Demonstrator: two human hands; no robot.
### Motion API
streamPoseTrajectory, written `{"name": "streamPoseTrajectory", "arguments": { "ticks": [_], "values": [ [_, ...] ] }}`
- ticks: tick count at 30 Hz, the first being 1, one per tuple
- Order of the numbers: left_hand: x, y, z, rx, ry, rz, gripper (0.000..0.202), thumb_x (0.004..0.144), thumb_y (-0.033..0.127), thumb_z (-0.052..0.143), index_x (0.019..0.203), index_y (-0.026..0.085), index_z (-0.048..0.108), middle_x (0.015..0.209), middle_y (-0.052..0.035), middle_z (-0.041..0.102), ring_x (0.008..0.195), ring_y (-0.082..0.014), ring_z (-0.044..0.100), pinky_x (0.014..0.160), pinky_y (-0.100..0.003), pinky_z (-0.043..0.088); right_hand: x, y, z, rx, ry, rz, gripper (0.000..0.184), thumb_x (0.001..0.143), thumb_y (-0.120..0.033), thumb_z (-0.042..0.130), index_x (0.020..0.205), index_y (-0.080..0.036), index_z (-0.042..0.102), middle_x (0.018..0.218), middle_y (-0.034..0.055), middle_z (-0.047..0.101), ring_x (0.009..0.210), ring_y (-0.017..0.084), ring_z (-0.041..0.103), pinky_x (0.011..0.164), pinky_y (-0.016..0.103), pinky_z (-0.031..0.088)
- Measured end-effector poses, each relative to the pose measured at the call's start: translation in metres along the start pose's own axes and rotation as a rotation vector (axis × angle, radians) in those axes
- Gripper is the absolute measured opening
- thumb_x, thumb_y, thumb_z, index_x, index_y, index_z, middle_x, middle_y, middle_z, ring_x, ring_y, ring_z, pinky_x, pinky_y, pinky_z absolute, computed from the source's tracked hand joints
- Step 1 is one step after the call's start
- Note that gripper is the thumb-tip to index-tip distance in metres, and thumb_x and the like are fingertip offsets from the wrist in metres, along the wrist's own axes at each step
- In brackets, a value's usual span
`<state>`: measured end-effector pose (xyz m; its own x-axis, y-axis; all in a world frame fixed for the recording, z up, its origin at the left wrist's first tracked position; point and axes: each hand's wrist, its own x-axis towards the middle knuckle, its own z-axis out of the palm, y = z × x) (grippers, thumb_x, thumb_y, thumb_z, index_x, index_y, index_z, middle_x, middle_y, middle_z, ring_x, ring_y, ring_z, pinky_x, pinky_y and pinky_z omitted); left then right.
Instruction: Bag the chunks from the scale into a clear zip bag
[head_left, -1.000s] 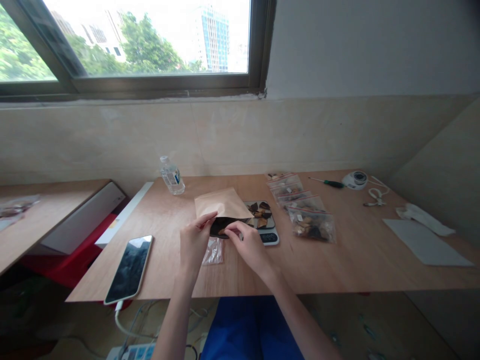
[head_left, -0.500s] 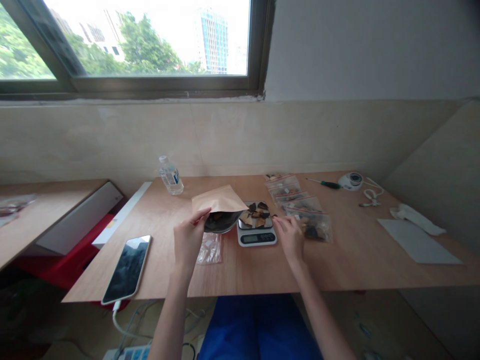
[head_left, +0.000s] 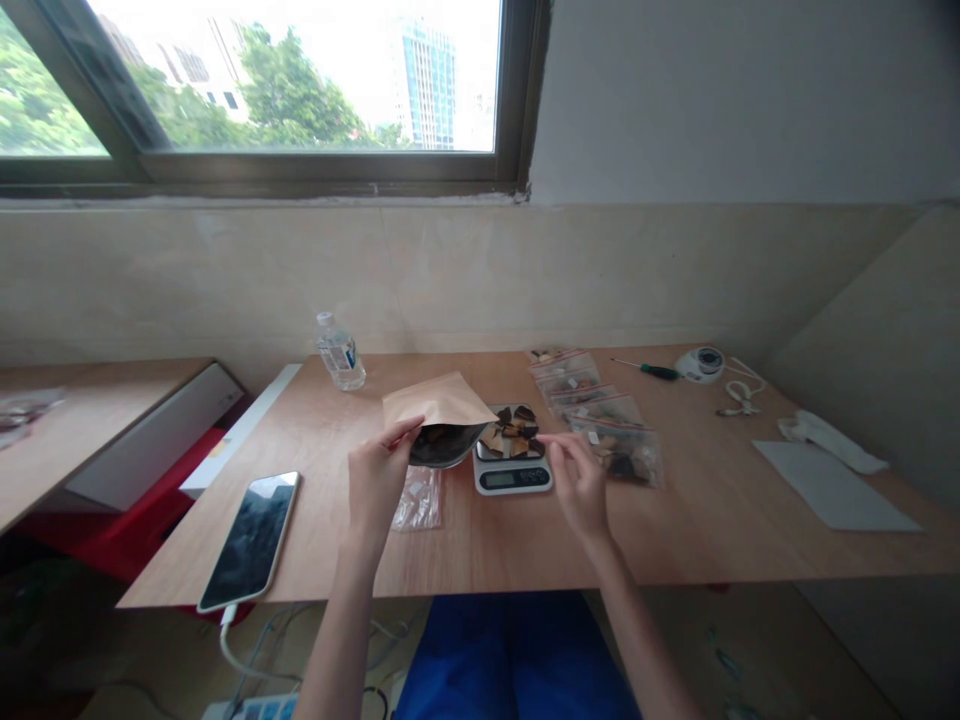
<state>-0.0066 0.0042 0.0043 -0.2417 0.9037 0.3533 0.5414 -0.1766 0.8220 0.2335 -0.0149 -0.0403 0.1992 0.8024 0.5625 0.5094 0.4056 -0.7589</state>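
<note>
The left hand (head_left: 379, 483) pinched a kraft envelope (head_left: 439, 402) between thumb and fingers, just beside the scale (head_left: 512, 478). The right hand (head_left: 579, 488) had its fingertips drawn together close to the scale; whether they held anything could not be told. Dark dried pieces (head_left: 511, 434) lay on the scale, with zip bags (head_left: 616, 450) just to its right.

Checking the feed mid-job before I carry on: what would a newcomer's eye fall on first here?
The hands stand out first, at the front of the table: the left hand grips a kraft envelope, and the right hand is beside a digital scale holding dark pieces. Zip bags lie to the scale's right, and a phone lies at the table's left.
</note>
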Motion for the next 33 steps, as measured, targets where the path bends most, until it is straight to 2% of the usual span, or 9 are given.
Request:
{"name": "streamPoseTrajectory", "arguments": {
  "ticks": [4,7,11,15,18,23,26,29,33],
  "values": [
    [-0.003,-0.001,0.004,-0.025,-0.021,-0.002,0.022,0.080,0.028,0.055,0.094,0.023,0.072,0.088,-0.0015,0.074,0.080,-0.0190,0.068,0.067,-0.025,0.051,0.001,-0.050,0.024,0.095,-0.414,-0.164,0.026,0.091,-0.021,0.041,0.100,-0.021,0.065,0.097,0.0059,0.064,0.095,0.017,0.059,0.087,0.031,0.047],
    [-0.006,-0.001,0.005,-0.015,-0.025,0.018,0.022,0.080,0.027,0.056,0.093,0.023,0.072,0.087,-0.0017,0.074,0.078,-0.0188,0.068,0.065,-0.024,0.051,0.003,-0.071,0.051,-0.018,-0.658,-0.241,0.031,0.090,-0.012,0.039,0.109,-0.018,0.062,0.108,0.0081,0.063,0.105,0.018,0.057,0.094,0.032,0.044],
    [-0.010,0.000,0.005,0.006,-0.027,0.026,0.022,0.080,0.025,0.055,0.095,0.023,0.072,0.090,-0.0019,0.074,0.080,-0.0191,0.068,0.065,-0.024,0.051,0.014,-0.076,0.092,-0.347,-0.730,-0.130,0.038,0.083,-0.001,0.037,0.115,-0.006,0.057,0.111,0.0203,0.061,0.105,0.028,0.058,0.089,0.039,0.046],
    [-0.015,-0.002,0.003,0.023,-0.043,0.017,0.022,0.081,0.024,0.054,0.095,0.024,0.072,0.093,-0.0014,0.073,0.081,-0.0195,0.068,0.066,-0.026,0.050,0.026,-0.068,0.132,-0.368,-0.771,-0.101,0.033,0.082,-0.002,0.044,0.108,-0.013,0.060,0.100,0.0107,0.068,0.101,0.026,0.061,0.092,0.036,0.045],
    [-0.017,-0.005,0.002,-0.018,-0.045,-0.004,0.023,0.081,0.026,0.054,0.095,0.025,0.071,0.094,-0.0009,0.073,0.084,-0.0198,0.068,0.068,-0.026,0.051,0.025,-0.059,0.150,-0.349,-0.697,-0.137,0.036,0.079,0.000,0.048,0.110,-0.016,0.058,0.104,0.0079,0.068,0.109,0.026,0.056,0.100,0.039,0.038],
    [-0.018,-0.006,0.002,-0.031,-0.040,-0.012,0.023,0.082,0.027,0.053,0.095,0.024,0.072,0.093,-0.0012,0.073,0.084,-0.0198,0.068,0.066,-0.025,0.051,0.011,-0.053,0.145,-0.396,-0.612,-0.124,0.038,0.082,-0.001,0.044,0.117,-0.013,0.054,0.116,0.0159,0.062,0.119,0.032,0.049,0.105,0.048,0.030],
    [-0.017,-0.005,0.002,-0.015,-0.030,-0.013,0.023,0.081,0.027,0.054,0.095,0.025,0.072,0.092,-0.0013,0.073,0.082,-0.0197,0.068,0.064,-0.024,0.050,0.009,-0.062,0.130,-0.421,-0.638,-0.133,0.038,0.085,-0.004,0.041,0.120,-0.011,0.053,0.119,0.0184,0.060,0.112,0.032,0.054,0.098,0.046,0.038],
    [-0.015,-0.004,0.000,-0.011,-0.032,-0.019,0.023,0.080,0.027,0.054,0.095,0.024,0.072,0.091,-0.0016,0.074,0.080,-0.0193,0.068,0.062,-0.023,0.050,0.009,-0.074,0.113,-0.413,-0.731,-0.115,0.032,0.088,-0.007,0.039,0.114,-0.011,0.056,0.107,0.0178,0.065,0.096,0.029,0.062,0.085,0.041,0.048],
    [-0.012,-0.005,-0.002,-0.008,-0.034,-0.021,0.023,0.080,0.029,0.055,0.094,0.023,0.072,0.089,-0.0016,0.074,0.076,-0.0188,0.068,0.060,-0.023,0.050,0.007,-0.082,0.096,-0.295,-0.761,-0.126,0.022,0.091,-0.014,0.042,0.103,-0.014,0.060,0.102,0.0141,0.065,0.095,0.025,0.062,0.083,0.036,0.048]
  ]
}}
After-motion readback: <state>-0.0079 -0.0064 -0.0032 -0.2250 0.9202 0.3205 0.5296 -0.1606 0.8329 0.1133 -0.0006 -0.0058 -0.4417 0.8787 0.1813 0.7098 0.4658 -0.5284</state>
